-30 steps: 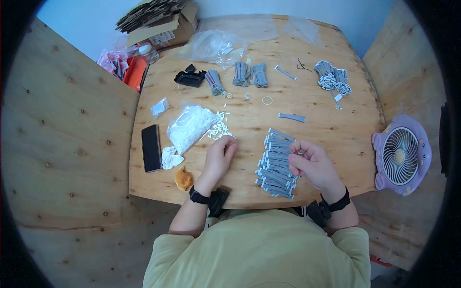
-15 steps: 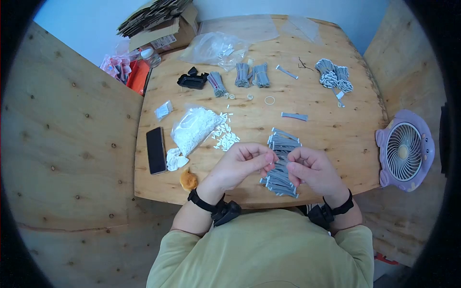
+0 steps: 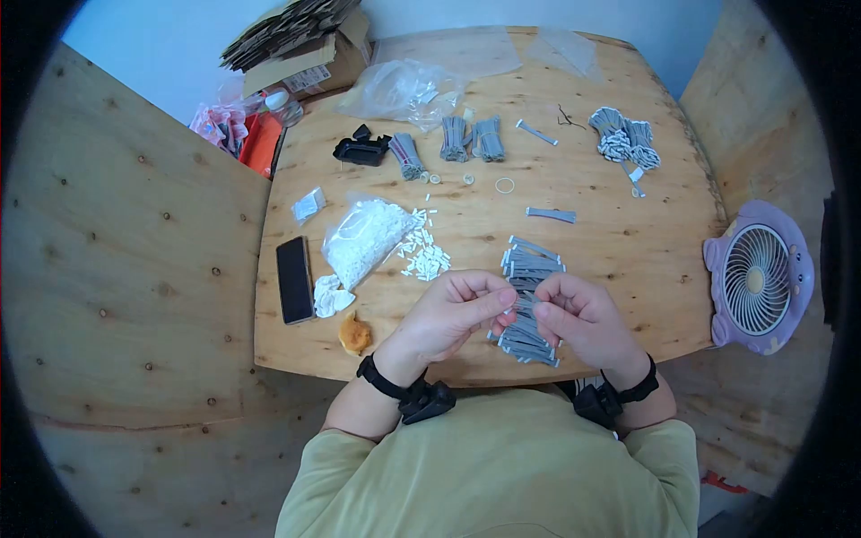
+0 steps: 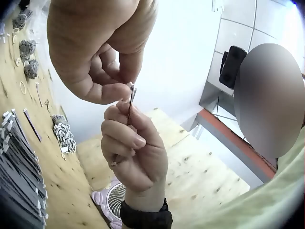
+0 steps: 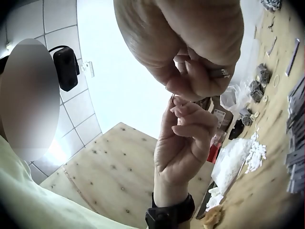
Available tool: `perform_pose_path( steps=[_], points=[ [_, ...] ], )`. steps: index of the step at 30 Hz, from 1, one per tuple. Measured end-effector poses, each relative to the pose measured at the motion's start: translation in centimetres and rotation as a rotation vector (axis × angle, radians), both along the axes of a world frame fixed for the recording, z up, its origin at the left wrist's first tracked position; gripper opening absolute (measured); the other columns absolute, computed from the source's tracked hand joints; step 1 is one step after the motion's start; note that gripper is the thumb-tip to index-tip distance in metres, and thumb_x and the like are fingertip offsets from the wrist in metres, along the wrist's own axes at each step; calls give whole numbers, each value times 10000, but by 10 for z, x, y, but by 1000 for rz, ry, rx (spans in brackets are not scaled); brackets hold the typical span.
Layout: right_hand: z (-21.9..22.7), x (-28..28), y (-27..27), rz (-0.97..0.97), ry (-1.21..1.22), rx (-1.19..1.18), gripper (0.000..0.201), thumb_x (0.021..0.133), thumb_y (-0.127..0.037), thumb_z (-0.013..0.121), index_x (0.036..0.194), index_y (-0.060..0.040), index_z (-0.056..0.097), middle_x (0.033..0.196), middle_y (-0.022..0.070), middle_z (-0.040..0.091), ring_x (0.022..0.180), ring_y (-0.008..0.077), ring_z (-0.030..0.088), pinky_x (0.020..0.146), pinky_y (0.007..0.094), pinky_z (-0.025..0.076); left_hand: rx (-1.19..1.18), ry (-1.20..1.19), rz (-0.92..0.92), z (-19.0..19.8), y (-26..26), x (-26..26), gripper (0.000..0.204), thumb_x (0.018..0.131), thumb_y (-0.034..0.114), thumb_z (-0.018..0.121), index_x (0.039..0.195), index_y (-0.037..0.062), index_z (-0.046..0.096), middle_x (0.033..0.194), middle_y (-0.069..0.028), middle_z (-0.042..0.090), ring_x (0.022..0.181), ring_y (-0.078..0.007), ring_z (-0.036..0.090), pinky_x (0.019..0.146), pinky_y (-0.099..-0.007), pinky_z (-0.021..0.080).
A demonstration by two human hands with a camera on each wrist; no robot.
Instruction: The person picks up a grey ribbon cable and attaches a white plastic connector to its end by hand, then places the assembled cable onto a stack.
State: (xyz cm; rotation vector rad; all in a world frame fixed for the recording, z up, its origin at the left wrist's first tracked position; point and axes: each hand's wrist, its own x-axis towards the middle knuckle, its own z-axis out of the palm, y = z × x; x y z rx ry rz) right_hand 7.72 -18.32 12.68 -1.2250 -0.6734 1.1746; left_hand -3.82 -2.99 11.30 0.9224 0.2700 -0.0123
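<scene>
My left hand (image 3: 457, 309) pinches a small white connector piece (image 5: 175, 109) between thumb and forefinger. Facing it, my right hand (image 3: 583, 316) grips a short grey ribbon cable, most of it hidden in the fingers; one end (image 5: 220, 73) shows at their side in the right wrist view. In the left wrist view the fingertips of both hands meet around a thin strip (image 4: 131, 102). Below the hands, a pile of grey ribbon cables (image 3: 531, 260) with white ends lies on the table, partly covered by them.
Loose white pieces (image 3: 426, 258) spill beside a clear bag (image 3: 366, 240) of them, left of the hands. A phone (image 3: 294, 280) and a bread-like piece (image 3: 355, 334) lie farther left. Tied cable bundles (image 3: 487, 141) stand at the back. A purple fan (image 3: 760, 278) stands at the right edge.
My left hand has left the loose white pieces and moved right, up to the right hand over the cable pile. Since half a second ago both hands have barely moved.
</scene>
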Motion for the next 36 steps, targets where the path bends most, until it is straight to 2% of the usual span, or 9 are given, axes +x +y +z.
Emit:
perform_pose_path(
  steps=[6, 12, 20, 30, 33, 36],
  points=[
    [2, -2, -1, -25, -19, -8, 55, 826, -70, 475, 859, -29, 459, 667, -38, 456, 565, 11, 421, 484, 163, 347, 216, -49, 83, -2, -4, -2, 126, 804, 116, 546, 828, -5, 572, 729, -61, 591, 642, -90, 539, 582, -207, 439],
    [3, -5, -2, -32, -42, -1, 46, 825, -62, 475, 861, -34, 468, 721, -51, 458, 612, -4, 415, 502, 156, 342, 393, -24, 150, 12, -13, -3, 138, 801, 123, 554, 840, -8, 574, 740, -43, 582, 637, -76, 515, 586, -199, 430],
    [4, -5, -3, -16, 30, 11, 57, 818, -58, 486, 866, -32, 470, 727, -41, 467, 632, 5, 431, 528, 161, 362, 375, -30, 180, 10, -16, -3, 132, 800, 116, 555, 836, -9, 574, 731, -37, 574, 630, -71, 504, 579, -196, 424],
    [-4, -8, 3, -95, -28, 17, 57, 813, -82, 512, 817, -34, 481, 691, -32, 494, 594, 4, 449, 507, 161, 369, 433, -63, 183, 8, -18, -3, 126, 805, 105, 545, 843, -12, 574, 735, -39, 573, 630, -73, 503, 579, -197, 424],
    [0, -8, 2, -114, 3, 41, 57, 811, -84, 516, 803, -36, 486, 680, -30, 500, 587, 6, 452, 505, 158, 368, 315, -106, 172, 5, -16, -2, 149, 810, 125, 544, 888, 0, 565, 759, -18, 573, 641, -44, 502, 575, -175, 421],
    [8, -7, 0, -114, 28, 55, 54, 804, -76, 522, 790, -36, 487, 686, -27, 506, 589, 7, 455, 506, 156, 366, 170, -72, 117, 5, -12, -2, 146, 801, 104, 550, 904, 1, 557, 771, -29, 573, 654, -60, 514, 587, -181, 428]
  ],
)
